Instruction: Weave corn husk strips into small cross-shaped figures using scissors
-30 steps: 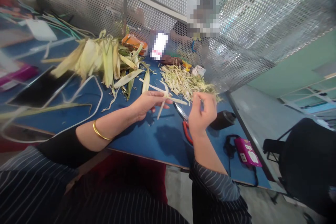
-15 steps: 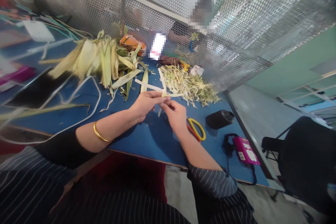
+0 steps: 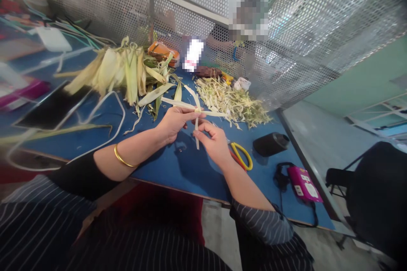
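My left hand (image 3: 173,123) pinches the crossing of pale corn husk strips (image 3: 178,103) between thumb and fingers. The strips spread from that crossing to the left, right, up and down. My right hand (image 3: 215,140) has its thumb and finger closed on the strip that hangs downward. Just right of this hand lie scissors (image 3: 244,156) with yellow and red handles, partly hidden by the wrist. Beyond my hands are a pile of shredded husk (image 3: 227,100) and a bundle of whole corn husks (image 3: 110,70).
On the blue table (image 3: 155,161) stand a black cylinder (image 3: 270,145) and a magenta power box (image 3: 304,183) at right. A dark tablet (image 3: 52,108) with a white cable lies left. Behind are an orange packet (image 3: 165,54), a lit phone (image 3: 193,55) and a perforated metal screen (image 3: 197,21).
My right hand has moved down from the crossing along the lower strip, which now shows at greater length. My left hand still pinches the crossing. The view has shifted slightly.
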A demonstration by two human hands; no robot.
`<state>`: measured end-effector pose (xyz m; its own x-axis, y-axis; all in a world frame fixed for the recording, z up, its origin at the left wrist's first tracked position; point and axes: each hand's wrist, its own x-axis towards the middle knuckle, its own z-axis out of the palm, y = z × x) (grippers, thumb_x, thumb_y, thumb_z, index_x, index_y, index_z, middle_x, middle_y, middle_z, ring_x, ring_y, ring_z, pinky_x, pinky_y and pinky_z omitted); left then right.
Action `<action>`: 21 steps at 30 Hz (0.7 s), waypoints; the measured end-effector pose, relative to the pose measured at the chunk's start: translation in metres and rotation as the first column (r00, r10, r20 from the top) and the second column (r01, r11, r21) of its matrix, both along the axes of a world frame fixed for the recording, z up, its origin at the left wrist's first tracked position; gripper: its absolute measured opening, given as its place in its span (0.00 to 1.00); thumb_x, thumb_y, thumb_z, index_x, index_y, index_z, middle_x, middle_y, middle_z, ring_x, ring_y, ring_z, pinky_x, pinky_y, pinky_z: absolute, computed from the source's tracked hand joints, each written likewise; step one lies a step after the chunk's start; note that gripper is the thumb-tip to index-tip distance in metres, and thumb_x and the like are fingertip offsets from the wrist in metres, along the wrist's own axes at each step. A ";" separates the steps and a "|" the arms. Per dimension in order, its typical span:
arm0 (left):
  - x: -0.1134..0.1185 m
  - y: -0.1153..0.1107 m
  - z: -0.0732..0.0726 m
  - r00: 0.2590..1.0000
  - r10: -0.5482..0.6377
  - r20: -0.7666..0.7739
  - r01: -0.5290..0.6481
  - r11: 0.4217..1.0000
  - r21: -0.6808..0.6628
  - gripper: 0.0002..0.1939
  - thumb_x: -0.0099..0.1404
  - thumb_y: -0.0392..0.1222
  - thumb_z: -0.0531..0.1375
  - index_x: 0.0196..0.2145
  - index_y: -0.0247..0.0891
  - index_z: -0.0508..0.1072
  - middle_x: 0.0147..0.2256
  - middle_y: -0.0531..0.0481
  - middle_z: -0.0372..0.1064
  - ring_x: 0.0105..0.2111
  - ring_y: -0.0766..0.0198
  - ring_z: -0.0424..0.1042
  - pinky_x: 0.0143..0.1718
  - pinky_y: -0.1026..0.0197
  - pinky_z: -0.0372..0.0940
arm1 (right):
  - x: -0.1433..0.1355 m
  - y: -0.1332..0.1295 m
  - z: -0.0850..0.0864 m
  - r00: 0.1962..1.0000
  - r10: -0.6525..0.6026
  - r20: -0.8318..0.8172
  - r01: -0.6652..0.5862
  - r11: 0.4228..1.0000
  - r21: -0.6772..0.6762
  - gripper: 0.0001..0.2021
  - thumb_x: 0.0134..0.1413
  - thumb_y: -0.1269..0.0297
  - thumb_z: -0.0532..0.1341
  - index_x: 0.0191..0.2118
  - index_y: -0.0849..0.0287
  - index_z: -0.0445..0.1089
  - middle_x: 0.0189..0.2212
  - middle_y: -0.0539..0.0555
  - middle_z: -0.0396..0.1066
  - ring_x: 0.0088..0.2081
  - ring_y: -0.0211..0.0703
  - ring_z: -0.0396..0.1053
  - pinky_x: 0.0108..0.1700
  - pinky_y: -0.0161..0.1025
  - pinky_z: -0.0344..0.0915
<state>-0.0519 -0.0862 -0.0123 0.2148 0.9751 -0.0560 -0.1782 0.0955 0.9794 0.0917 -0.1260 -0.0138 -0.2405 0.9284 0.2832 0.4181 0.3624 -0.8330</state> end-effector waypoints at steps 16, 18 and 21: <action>-0.002 -0.001 0.004 0.989 -0.141 0.045 0.144 0.987 -0.074 0.09 0.52 0.39 0.67 0.29 0.31 0.73 0.23 0.52 0.68 0.19 0.74 0.62 0.23 0.66 0.58 | 0.020 0.011 -0.001 0.886 -0.310 0.344 0.172 0.910 0.377 0.11 0.59 0.60 0.55 0.29 0.56 0.70 0.25 0.49 0.72 0.31 0.39 0.68 0.47 0.41 0.58; -0.001 -0.001 0.002 0.992 -0.130 -0.003 0.129 0.991 -0.037 0.09 0.54 0.42 0.66 0.26 0.33 0.72 0.22 0.52 0.67 0.18 0.75 0.60 0.20 0.66 0.54 | 0.018 0.009 0.000 0.900 -0.283 0.331 0.161 0.923 0.349 0.13 0.59 0.61 0.55 0.25 0.56 0.68 0.22 0.48 0.70 0.29 0.38 0.67 0.46 0.40 0.58; -0.002 0.001 0.001 0.992 -0.110 -0.063 0.110 0.994 -0.002 0.11 0.57 0.44 0.64 0.23 0.34 0.71 0.21 0.51 0.65 0.17 0.75 0.57 0.18 0.65 0.49 | 0.020 0.006 0.003 0.936 -0.233 0.263 0.160 0.949 0.271 0.12 0.57 0.61 0.57 0.24 0.57 0.69 0.21 0.48 0.70 0.29 0.38 0.67 0.42 0.39 0.60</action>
